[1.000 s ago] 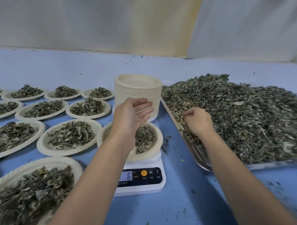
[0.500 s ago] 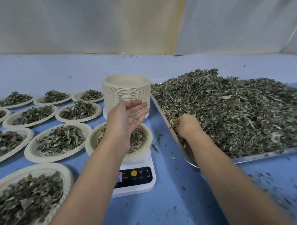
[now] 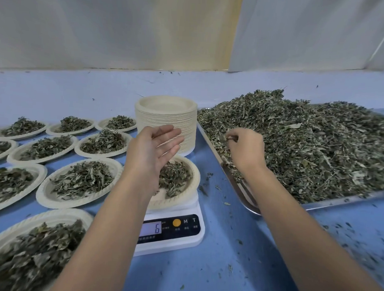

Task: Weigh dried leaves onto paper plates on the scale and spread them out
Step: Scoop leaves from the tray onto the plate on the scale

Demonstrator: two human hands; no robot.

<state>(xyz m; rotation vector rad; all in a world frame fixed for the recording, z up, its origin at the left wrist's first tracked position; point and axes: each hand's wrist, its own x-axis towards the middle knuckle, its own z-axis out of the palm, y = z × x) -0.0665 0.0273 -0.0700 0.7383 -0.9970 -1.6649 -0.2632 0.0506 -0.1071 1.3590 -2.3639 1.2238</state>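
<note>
A white digital scale (image 3: 183, 238) shows 6 on its display. A paper plate (image 3: 193, 182) with a small heap of dried leaves sits on it. My left hand (image 3: 152, 152) hovers above that plate, fingers straight and palm turned inward, holding nothing. My right hand (image 3: 244, 150) is at the near-left edge of the big pile of dried leaves (image 3: 306, 145) on a metal tray (image 3: 246, 197), its fingers curled and pinching a few leaves.
A tall stack of empty paper plates (image 3: 165, 122) stands just behind the scale. Several filled plates (image 3: 81, 180) cover the blue table (image 3: 237, 266) to the left. Leaf crumbs lie scattered on the table at the right. A wall closes the back.
My right hand has lifted slightly from the tray's edge with leaves pinched in its fingers. My left hand stays over the plate on the scale. The camera view shifted a little.
</note>
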